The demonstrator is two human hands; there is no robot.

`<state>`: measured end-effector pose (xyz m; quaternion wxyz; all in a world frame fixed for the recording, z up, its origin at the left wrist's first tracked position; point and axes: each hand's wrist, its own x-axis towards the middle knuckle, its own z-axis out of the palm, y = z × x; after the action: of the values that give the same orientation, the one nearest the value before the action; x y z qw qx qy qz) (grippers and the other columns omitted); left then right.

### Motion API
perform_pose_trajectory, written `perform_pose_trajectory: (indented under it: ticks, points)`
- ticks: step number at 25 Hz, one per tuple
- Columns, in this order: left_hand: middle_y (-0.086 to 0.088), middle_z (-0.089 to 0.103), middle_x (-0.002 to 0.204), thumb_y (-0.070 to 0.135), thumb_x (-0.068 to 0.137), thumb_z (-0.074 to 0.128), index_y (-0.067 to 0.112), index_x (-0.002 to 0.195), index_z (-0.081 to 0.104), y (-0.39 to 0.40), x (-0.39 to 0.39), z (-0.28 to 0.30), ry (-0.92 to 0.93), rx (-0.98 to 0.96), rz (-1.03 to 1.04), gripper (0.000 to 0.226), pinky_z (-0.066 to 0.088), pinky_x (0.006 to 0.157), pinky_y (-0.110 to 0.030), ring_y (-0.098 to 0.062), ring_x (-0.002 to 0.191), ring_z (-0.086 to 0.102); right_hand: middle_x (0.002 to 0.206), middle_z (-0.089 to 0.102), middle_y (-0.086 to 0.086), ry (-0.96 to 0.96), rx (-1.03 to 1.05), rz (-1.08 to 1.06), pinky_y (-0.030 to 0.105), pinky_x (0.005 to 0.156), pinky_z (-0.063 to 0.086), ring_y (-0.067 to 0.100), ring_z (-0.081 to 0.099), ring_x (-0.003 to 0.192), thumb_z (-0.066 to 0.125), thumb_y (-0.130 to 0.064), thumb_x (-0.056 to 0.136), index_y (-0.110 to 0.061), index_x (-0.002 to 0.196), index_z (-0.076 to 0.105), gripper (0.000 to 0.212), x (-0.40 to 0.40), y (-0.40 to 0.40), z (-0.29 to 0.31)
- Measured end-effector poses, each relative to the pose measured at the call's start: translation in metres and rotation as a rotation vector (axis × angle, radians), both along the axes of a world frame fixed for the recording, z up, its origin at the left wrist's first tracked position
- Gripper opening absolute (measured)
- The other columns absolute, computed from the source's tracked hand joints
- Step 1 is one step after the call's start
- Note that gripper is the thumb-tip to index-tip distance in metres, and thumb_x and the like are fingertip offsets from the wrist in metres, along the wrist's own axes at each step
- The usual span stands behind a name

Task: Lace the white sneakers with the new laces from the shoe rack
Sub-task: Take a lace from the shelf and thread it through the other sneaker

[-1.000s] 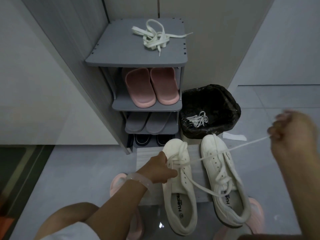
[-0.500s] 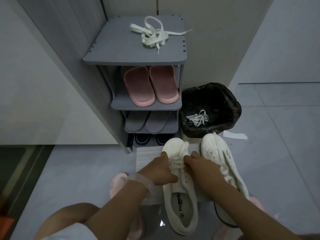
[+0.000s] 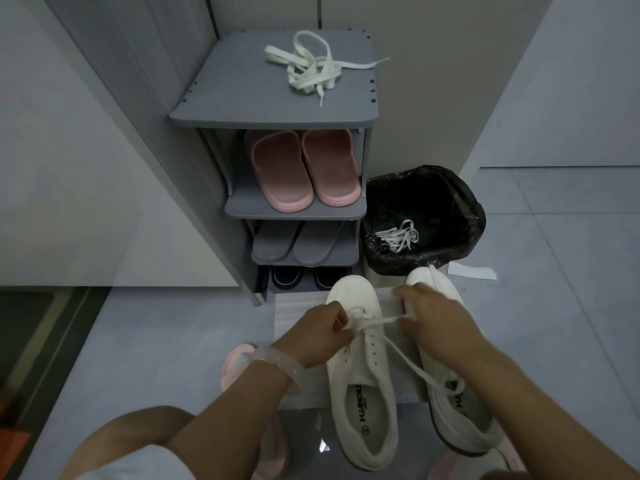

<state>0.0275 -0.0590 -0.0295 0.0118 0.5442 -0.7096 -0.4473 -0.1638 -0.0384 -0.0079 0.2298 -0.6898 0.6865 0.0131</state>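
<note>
Two white sneakers stand on the floor in front of the shoe rack (image 3: 214, 112). The left sneaker (image 3: 360, 403) has a white lace (image 3: 381, 320) through its front eyelets. My left hand (image 3: 318, 334) pinches the lace at the sneaker's left side. My right hand (image 3: 433, 320) pinches the other part of the lace and holds it taut to the right. A loose end of it trails over the right sneaker (image 3: 460, 420), which my right arm partly hides. A bundle of new white laces (image 3: 311, 71) lies on top of the rack.
A bin lined with a black bag (image 3: 450, 206) holds discarded laces (image 3: 398, 235), right of the rack. Pink slippers (image 3: 301, 171), grey slippers (image 3: 294, 247) and dark shoes fill the rack's shelves. A white paper scrap (image 3: 471, 271) lies on the floor. A pink slipper (image 3: 235, 365) is under my left wrist.
My right hand came back from far right, where it pulled the lace out long, to the left sneaker's toe. It now holds the lace short and taut beside my left hand.
</note>
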Motion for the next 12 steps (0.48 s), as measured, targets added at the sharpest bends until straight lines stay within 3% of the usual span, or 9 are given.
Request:
perform_pose_trajectory:
  ticks: [2, 4, 6, 10, 12]
  points:
    - [-0.006, 0.055, 0.109, 0.020, 0.091, 0.054, 0.010, 0.112, 0.055, -0.002, -0.003, -0.005, 0.013, -0.121, 0.016, 0.024, 0.034, 0.067, -0.015, -0.009, 0.085, 0.044, 0.118, 0.052, 0.001, 0.008, 0.008, 0.144, 0.032, 0.083, 0.046, 0.021, 0.057, 0.102, 0.047, -0.024, 0.093, -0.019, 0.119, 0.051, 0.026, 0.018, 0.004, -0.015]
    - [-0.007, 0.056, 0.108, 0.015, 0.091, 0.052, 0.010, 0.111, 0.056, -0.004, -0.006, -0.008, -0.019, -0.211, -0.008, 0.022, 0.032, 0.072, -0.017, -0.014, 0.088, 0.047, 0.101, 0.054, 0.000, 0.036, -0.014, 0.172, 0.030, 0.076, 0.046, 0.018, 0.055, 0.086, 0.042, -0.021, 0.094, -0.015, 0.103, 0.052, 0.015, 0.024, 0.006, -0.024]
    - [-0.009, 0.057, 0.104, 0.014, 0.091, 0.049, 0.007, 0.104, 0.057, -0.003, -0.011, -0.008, -0.103, -0.300, -0.033, 0.017, 0.033, 0.071, -0.021, -0.021, 0.095, 0.052, 0.090, 0.048, -0.001, 0.020, -0.019, 0.174, 0.031, 0.073, 0.046, 0.018, 0.054, 0.082, 0.039, -0.022, 0.095, -0.014, 0.097, 0.051, 0.014, 0.024, 0.006, -0.028]
    - [-0.010, 0.050, 0.107, 0.009, 0.089, 0.043, 0.005, 0.108, 0.047, 0.004, -0.015, -0.006, -0.292, -0.396, -0.038, 0.020, 0.037, 0.071, -0.030, -0.029, 0.096, 0.054, 0.093, 0.060, 0.004, -0.034, -0.039, 0.156, 0.029, 0.068, 0.041, 0.021, 0.059, 0.087, 0.041, -0.029, 0.096, -0.013, 0.095, 0.055, 0.022, 0.019, 0.005, -0.023]
    - [-0.011, 0.052, 0.108, 0.005, 0.087, 0.043, 0.005, 0.109, 0.045, 0.006, -0.014, -0.007, -0.255, -0.374, -0.079, 0.022, 0.038, 0.072, -0.030, -0.027, 0.094, 0.053, 0.092, 0.061, 0.004, -0.074, -0.020, 0.123, 0.027, 0.067, 0.038, 0.021, 0.058, 0.087, 0.044, -0.031, 0.095, -0.013, 0.089, 0.059, 0.025, 0.013, 0.002, -0.020]
